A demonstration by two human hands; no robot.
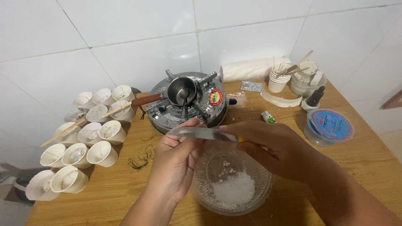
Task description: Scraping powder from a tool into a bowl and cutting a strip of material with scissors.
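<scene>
Both hands meet above the clear ribbed glass bowl (pixel 230 181), which sits on the wooden table (pixel 360 167) at the near edge, a heap of white flaky granules (pixel 234 189) lying in its bottom. The right hand (pixel 274 150) comes in from the lower right, fingers curled and pressed together around the handle end of a flat silvery knife blade (pixel 201 133), a spot of yellow showing at the grip. The left hand (pixel 178 161) rises from below, palm turned up, fingers bent together and thumb laid on top, pinching the blade's far tip, so the blade lies almost level between the two hands, just above the bowl's far rim. Whether the left palm holds anything else, I cannot tell. Right behind the hands stands a round metal stove (pixel 188 104), with a small steel pot with a reddish wooden handle (pixel 181 90) on its supports. Off to the left, a cluster of white paper cups (pixel 90 134) lies tipped on its sides, thin wooden sticks across some of them. To the right, a round plastic tub with a blue lid (pixel 329 126) is well apart from the bowl, and behind it are a white cup holding wooden sticks (pixel 279 79) and a small dark dropper bottle (pixel 315 97).
</scene>
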